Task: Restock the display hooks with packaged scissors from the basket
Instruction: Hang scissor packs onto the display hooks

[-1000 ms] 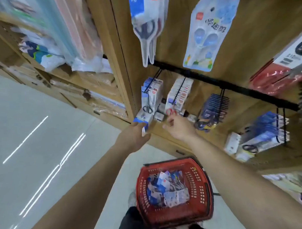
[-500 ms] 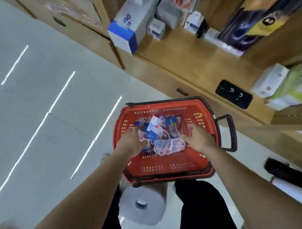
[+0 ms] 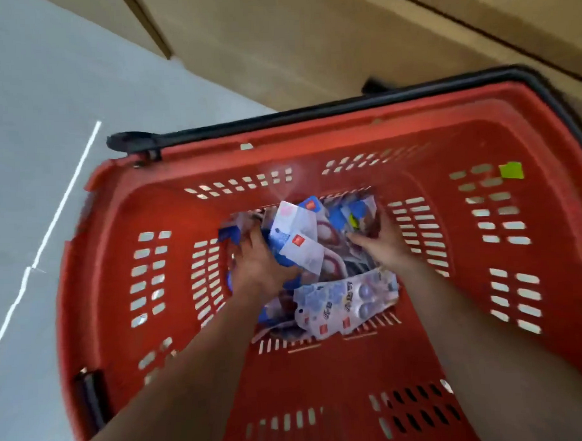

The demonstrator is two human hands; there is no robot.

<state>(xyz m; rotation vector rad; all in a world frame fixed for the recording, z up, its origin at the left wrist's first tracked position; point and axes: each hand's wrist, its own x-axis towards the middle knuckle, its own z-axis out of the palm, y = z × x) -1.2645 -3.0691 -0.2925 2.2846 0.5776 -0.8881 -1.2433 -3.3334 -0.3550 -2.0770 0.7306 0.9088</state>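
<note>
Deeper now, left hand (image 3: 255, 264) grips packaged scissors (image 3: 298, 241); right hand (image 3: 384, 245) touches them.

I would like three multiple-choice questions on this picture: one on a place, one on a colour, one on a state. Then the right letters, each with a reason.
1. Where are the left hand and the right hand?
A. On a display hook.
B. Inside the basket, among the packaged scissors.
C. At the person's sides.

2. What colour is the basket?
A. Green.
B. White.
C. Red.

3. How does its black handle lie?
A. Folded down along the rim.
B. Raised upright.
C. Gripped by a hand.

Answers: 1B, both hands reach into the packs; 2C, its walls are red; 3A, it lies flat, untouched.
</note>
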